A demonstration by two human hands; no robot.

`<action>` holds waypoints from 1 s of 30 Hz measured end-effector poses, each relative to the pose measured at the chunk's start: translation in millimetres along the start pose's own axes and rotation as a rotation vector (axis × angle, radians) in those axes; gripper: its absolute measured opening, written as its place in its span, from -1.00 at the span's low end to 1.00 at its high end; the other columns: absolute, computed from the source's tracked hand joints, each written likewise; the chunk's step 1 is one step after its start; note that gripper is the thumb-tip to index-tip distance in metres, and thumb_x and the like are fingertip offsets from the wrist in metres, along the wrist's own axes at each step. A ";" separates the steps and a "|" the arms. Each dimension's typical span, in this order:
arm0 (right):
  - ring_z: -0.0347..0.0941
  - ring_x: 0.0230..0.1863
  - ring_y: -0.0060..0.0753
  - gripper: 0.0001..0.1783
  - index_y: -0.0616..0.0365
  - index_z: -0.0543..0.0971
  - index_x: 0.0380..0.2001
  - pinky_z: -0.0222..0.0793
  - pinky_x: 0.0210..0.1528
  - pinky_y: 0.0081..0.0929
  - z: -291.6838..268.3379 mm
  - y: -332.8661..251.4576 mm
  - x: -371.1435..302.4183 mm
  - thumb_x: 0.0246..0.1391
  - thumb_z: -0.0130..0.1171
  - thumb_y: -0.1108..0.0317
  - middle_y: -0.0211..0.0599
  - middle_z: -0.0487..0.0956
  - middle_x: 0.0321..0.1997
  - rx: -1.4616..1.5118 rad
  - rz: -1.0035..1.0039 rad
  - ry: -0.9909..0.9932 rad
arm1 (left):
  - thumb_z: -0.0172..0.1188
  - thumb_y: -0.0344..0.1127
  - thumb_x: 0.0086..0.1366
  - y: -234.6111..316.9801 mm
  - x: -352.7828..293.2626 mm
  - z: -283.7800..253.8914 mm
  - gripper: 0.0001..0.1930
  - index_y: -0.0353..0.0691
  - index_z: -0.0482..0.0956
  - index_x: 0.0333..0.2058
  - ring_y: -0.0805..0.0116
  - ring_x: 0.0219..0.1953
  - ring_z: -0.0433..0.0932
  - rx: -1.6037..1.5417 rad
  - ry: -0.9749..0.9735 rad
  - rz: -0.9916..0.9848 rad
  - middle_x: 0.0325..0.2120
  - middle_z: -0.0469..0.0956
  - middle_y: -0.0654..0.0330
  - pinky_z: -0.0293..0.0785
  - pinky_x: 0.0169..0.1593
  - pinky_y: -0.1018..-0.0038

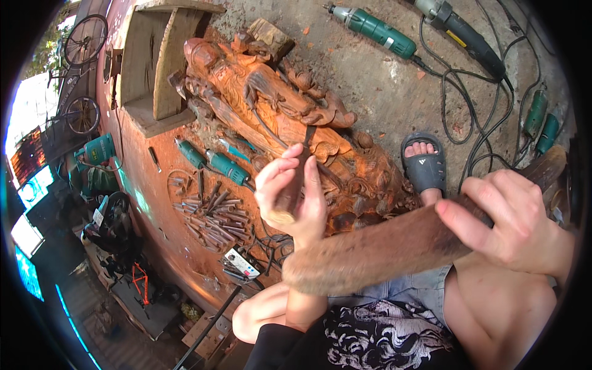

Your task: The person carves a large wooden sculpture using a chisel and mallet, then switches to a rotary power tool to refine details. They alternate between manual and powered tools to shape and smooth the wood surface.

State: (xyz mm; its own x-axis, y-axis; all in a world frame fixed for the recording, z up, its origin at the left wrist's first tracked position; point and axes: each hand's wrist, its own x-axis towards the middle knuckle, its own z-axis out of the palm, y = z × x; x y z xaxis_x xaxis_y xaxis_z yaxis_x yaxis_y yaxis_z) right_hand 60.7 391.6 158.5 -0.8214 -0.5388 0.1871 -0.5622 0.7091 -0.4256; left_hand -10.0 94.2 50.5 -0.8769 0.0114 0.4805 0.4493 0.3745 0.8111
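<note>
A reddish-brown carved wooden statue lies on the floor before me, its rounded head toward the upper left. My left hand is closed around the wooden handle of a carving chisel. The chisel's dark blade points away from me and meets the carving near its middle; the exact contact at the tip is hard to make out. In my right hand is a thick wooden mallet, gripped toward its narrower right end. Its heavy, worn end reaches left, in front of my left wrist and apart from the chisel handle.
Many loose chisels lie piled left of the statue, near green rotary tools. A larger green power tool, a dark grinder and tangled cables lie upper right. A wooden crate stands beyond the statue's head.
</note>
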 end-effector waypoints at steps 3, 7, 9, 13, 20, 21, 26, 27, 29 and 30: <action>0.34 -0.54 -0.33 -0.28 -0.06 0.47 0.15 0.30 -0.57 -0.42 8.0 4.1 2.6 -0.11 0.49 0.56 -0.23 0.49 -0.37 0.003 -0.110 0.135 | 0.44 -0.71 0.15 8.2 1.0 5.3 -0.72 -0.35 0.56 -0.23 0.08 -0.09 0.72 0.205 -0.106 0.108 -0.20 0.61 -0.01 0.70 0.06 0.23; 0.35 -0.53 -0.31 -0.30 -0.12 0.45 0.18 0.34 -0.57 -0.44 -2.6 -4.8 9.8 -0.05 0.43 0.55 -0.21 0.48 -0.37 -0.215 -0.041 0.114 | 0.46 -0.67 0.16 12.9 2.4 10.1 -0.76 -0.34 0.62 -0.24 0.14 -0.12 0.74 0.319 -0.160 0.158 -0.20 0.67 0.00 0.68 0.06 0.31; 0.38 -0.50 -0.29 -0.31 -0.12 0.46 0.19 0.41 -0.51 -0.38 -6.9 -1.0 4.4 -0.05 0.40 0.46 -0.16 0.49 -0.32 -0.303 -0.085 0.117 | 0.45 -0.65 0.18 18.7 6.5 10.2 -0.77 -0.34 0.64 -0.21 0.14 -0.10 0.74 0.335 -0.204 0.144 -0.18 0.68 -0.02 0.66 0.08 0.32; 0.44 -0.44 -0.34 -0.41 -0.10 0.50 0.18 0.45 -0.46 -0.41 -0.9 5.6 -7.1 0.01 0.31 0.35 -0.21 0.50 -0.26 -0.290 0.041 0.113 | 0.41 -0.66 0.22 12.6 -1.5 14.9 -0.79 -0.34 0.66 -0.19 0.09 -0.04 0.72 0.288 -0.196 0.027 -0.16 0.69 -0.08 0.63 0.15 0.28; 0.62 -0.11 0.25 -0.26 0.14 0.49 0.15 0.55 -0.11 -0.15 55.0 33.6 -82.7 -0.26 0.35 0.59 0.05 0.63 -0.11 0.447 0.730 0.137 | 0.37 -0.47 0.30 39.7 0.4 -20.4 -0.88 -0.38 0.61 -0.29 0.15 -0.24 0.75 -0.089 -0.023 0.150 -0.42 0.70 0.02 0.70 -0.01 0.20; 0.63 -0.08 0.26 -0.29 0.18 0.49 0.14 0.55 -0.09 -0.13 81.0 38.2 -104.9 -0.22 0.34 0.58 0.09 0.64 -0.11 0.460 0.845 0.143 | 0.27 -0.49 0.40 28.5 7.5 -38.6 -0.94 -0.35 0.57 -0.23 0.26 -0.38 0.67 -0.062 0.097 0.119 -0.43 0.65 0.10 0.66 -0.15 0.28; 0.64 -0.05 0.30 -0.27 0.22 0.47 0.21 0.55 -0.02 -0.05 174.0 32.8 -178.8 -0.13 0.39 0.53 0.21 0.67 -0.10 0.344 1.112 0.207 | 0.17 -0.28 0.54 -74.9 37.3 -170.3 -0.79 -0.29 0.51 -0.02 0.34 -0.21 0.52 0.666 0.052 -0.423 -0.19 0.63 0.13 0.49 -0.05 0.35; 0.63 0.00 0.27 -0.27 0.21 0.49 0.21 0.54 0.04 -0.07 181.4 27.2 -179.8 -0.14 0.40 0.53 0.20 0.67 -0.04 0.313 1.109 0.228 | 0.17 -0.27 0.50 -122.1 22.6 -221.4 -0.74 -0.31 0.49 0.02 0.18 -0.20 0.58 0.755 -0.072 -0.331 -0.19 0.65 0.00 0.50 -0.04 0.28; 0.61 0.08 0.21 -0.28 0.21 0.53 0.20 0.52 0.12 -0.11 181.0 24.1 -189.4 -0.14 0.41 0.53 0.15 0.67 0.05 0.209 1.107 0.216 | 0.25 -0.27 0.39 -171.5 -19.6 -275.3 -0.70 -0.26 0.51 0.01 -0.21 -0.08 0.63 0.956 -0.336 -0.577 -0.16 0.65 -0.18 0.53 0.01 0.13; 0.60 0.11 0.19 -0.31 0.21 0.56 0.18 0.51 0.16 -0.12 182.3 24.3 -189.3 -0.14 0.40 0.53 0.12 0.66 0.08 0.170 1.075 0.188 | 0.28 -0.30 0.33 -196.3 -41.8 -314.2 -0.72 -0.14 0.56 0.00 -0.25 0.05 0.54 1.119 -0.511 -0.786 -0.04 0.64 -0.08 0.48 0.03 -0.10</action>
State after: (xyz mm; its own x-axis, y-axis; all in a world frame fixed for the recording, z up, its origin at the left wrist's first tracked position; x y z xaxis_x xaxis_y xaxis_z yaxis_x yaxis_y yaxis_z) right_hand 220.1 427.9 -48.7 -0.8836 0.4089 -0.2280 0.4625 0.6868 -0.5607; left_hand -7.9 -271.1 -24.0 -0.8996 -0.3003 -0.3171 -0.3199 0.9474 0.0102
